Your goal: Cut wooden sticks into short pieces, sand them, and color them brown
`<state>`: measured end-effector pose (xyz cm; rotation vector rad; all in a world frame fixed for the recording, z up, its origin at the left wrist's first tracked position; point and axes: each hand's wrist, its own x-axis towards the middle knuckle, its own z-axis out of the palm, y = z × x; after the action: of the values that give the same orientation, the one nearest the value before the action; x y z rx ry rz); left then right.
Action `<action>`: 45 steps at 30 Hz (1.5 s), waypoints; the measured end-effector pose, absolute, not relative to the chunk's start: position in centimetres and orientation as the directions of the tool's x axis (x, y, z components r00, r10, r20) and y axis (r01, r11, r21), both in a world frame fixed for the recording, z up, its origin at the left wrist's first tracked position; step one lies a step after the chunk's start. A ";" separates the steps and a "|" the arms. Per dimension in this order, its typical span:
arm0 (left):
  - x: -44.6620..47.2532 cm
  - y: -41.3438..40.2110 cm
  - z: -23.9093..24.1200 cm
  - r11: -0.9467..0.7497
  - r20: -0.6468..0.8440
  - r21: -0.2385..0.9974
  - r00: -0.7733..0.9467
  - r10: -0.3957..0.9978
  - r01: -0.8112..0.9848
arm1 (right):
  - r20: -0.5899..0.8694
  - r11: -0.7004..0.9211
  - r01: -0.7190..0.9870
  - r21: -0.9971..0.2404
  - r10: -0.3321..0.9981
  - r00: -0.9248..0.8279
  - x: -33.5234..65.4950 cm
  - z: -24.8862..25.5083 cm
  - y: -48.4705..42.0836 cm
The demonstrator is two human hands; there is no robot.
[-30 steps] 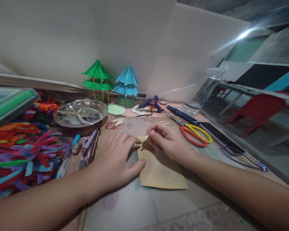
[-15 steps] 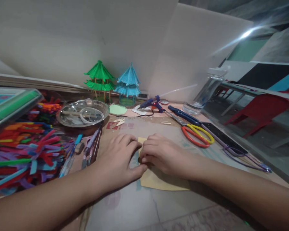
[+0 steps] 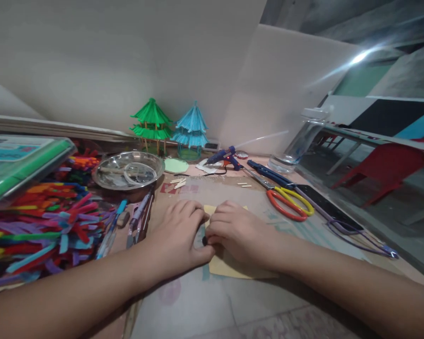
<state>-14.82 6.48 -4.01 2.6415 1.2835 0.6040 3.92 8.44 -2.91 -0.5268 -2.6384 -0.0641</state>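
Note:
A yellow sheet (image 3: 229,268) lies flat on the work surface, partly covered by my hands. My left hand (image 3: 183,230) rests at its left edge, thumb and forefinger spread apart, with the fingertips close to the sheet. Over the sheet, my right hand (image 3: 238,230) has its fingers curled together, pinching a small dark thing (image 3: 204,240) that pokes out at the tips. Most of that thing is hidden, so its kind cannot be made out. The tips of both hands nearly meet.
Behind stand a green model pagoda (image 3: 151,122), a blue one (image 3: 192,127) and a glue gun (image 3: 224,157). Scissors (image 3: 286,205), a phone (image 3: 325,207) and a water bottle (image 3: 297,141) are to the right. Pipe cleaners (image 3: 49,226), pens (image 3: 109,230) and a metal dish (image 3: 102,176) lie left.
The view has shifted slightly, so the things behind appear a little lower and the left-side things further right. My hands keep nearly the same pose over the yellow sheet.

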 end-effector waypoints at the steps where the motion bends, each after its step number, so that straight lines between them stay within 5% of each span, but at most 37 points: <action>1: -14.8 6.5 -4.1 -0.624 0.297 0.294 0.552 0.779 0.724 | 0.444 0.923 0.385 0.000 0.345 -0.827 4.0 -2.9 8.6; 4: -14.9 6.6 -4.2 -0.604 0.292 0.306 0.531 0.795 0.736 | 0.463 0.901 0.421 0.100 0.333 -0.822 4.1 -2.9 9.2; 9: -14.8 6.5 -4.0 -0.594 0.284 0.352 0.522 0.804 0.723 | 0.441 0.922 0.383 -0.050 0.364 -0.820 4.1 -2.9 9.1; 14: -14.7 6.5 -3.7 -0.583 0.270 0.356 0.516 0.813 0.731 | 0.503 0.894 0.439 0.086 0.341 -0.794 4.1 -3.1 9.6; 19: -14.8 6.4 -3.7 -0.590 0.278 0.355 0.520 0.808 0.725 | 0.441 0.912 0.399 -0.096 0.398 -0.805 4.2 -3.1 8.7; 25: -14.7 6.3 -3.3 -0.562 0.225 0.364 0.515 0.827 0.743 | 0.521 0.901 0.429 0.068 0.335 -0.785 4.2 -3.2 9.7; 30: -14.7 6.3 -3.5 -0.578 0.244 0.351 0.524 0.816 0.737 | 0.447 0.916 0.395 -0.064 0.381 -0.810 4.2 -2.9 9.0; 35: -14.7 6.3 -3.7 -0.582 0.261 0.348 0.520 0.813 0.735 | 0.491 0.883 0.468 0.035 0.393 -0.778 4.1 -3.0 9.7; 40: -14.8 6.3 -3.8 -0.589 0.255 0.347 0.531 0.808 0.730 | 0.413 0.898 0.423 -0.123 0.434 -0.801 4.1 -2.9 8.7; 45: -14.7 6.5 -3.8 -0.596 0.272 0.317 0.532 0.802 0.738 | 0.472 0.887 0.456 0.067 0.375 -0.798 3.8 -2.7 9.3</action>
<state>-14.75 6.46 -3.79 2.6032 1.3202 0.5898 3.79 9.28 -2.73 -0.6059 -2.5980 -0.2446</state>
